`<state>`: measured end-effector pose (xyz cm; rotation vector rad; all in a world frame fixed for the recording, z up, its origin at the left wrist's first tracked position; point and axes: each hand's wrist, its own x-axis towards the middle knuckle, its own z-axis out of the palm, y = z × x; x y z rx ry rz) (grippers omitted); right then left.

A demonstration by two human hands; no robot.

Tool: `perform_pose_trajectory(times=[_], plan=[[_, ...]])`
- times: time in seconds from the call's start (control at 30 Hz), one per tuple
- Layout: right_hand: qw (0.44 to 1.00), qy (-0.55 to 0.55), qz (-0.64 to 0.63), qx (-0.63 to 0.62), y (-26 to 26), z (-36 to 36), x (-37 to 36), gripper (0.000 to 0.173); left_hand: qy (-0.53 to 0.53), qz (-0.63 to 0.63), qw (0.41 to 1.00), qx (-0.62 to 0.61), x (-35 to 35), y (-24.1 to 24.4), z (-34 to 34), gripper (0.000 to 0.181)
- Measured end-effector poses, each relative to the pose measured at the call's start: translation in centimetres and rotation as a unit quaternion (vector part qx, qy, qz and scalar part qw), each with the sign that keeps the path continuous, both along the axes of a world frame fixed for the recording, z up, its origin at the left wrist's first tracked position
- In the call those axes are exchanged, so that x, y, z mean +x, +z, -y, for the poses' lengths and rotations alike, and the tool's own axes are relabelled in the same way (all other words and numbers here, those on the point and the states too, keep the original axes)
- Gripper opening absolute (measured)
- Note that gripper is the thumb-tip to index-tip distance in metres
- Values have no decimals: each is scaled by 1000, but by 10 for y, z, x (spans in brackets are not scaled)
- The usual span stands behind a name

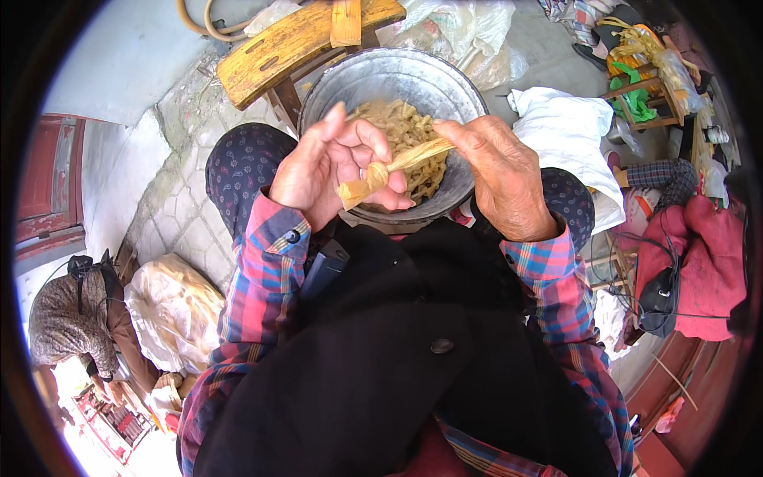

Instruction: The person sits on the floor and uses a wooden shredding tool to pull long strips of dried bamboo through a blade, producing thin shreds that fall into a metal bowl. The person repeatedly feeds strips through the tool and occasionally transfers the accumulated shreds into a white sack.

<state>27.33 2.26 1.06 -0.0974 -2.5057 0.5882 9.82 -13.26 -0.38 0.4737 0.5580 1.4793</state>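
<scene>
A pale yellow strip of dried plant leaf (417,154), with a loose knot near its left end, stretches between my hands. The tip of its right end is pinched between the thumb and fingers of my right hand (506,173). My left hand (337,164) lies palm up behind the knot, its fingers curled around the strip and its thumb raised. Below both hands stands a round grey metal basin (438,89) holding a heap of similar knotted or folded pieces (411,119).
A yellow wooden bench (280,53) touches the basin's far left side. Plastic sacks (459,36) lie behind it, and a white sack (560,131) lies at the right. Other people sit at the left (74,316) and right (691,262), near a large plastic bag (173,310).
</scene>
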Motion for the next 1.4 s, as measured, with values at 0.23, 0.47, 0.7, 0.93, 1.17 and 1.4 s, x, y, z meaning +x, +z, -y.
perform_pose_trajectory(times=[0.23, 0.47, 0.7, 0.93, 1.17, 1.4], plan=[[999, -8, -28, 46, -7, 0, -4, 41, -77, -42, 995, -49, 6, -6, -9, 33], [925, -16, 29, -379, -25, 30, -7, 31, -7, -93, 995, -40, 20, -10, -3, 36], [768, 55, 97, -631, -30, 37, -2, 49, 39, -345, 936, -57, 25, -14, -1, 32], [685, 105, 66, -718, -35, 31, 4, 65, 133, -376, 917, -22, 46, -33, -7, 28], [676, 47, 61, -733, -37, 34, 8, 56, 86, -258, 962, -13, 42, -46, -8, 31], [671, 33, 58, -739, -40, 33, 12, 53, 101, -155, 980, -77, 42, -44, -10, 29]])
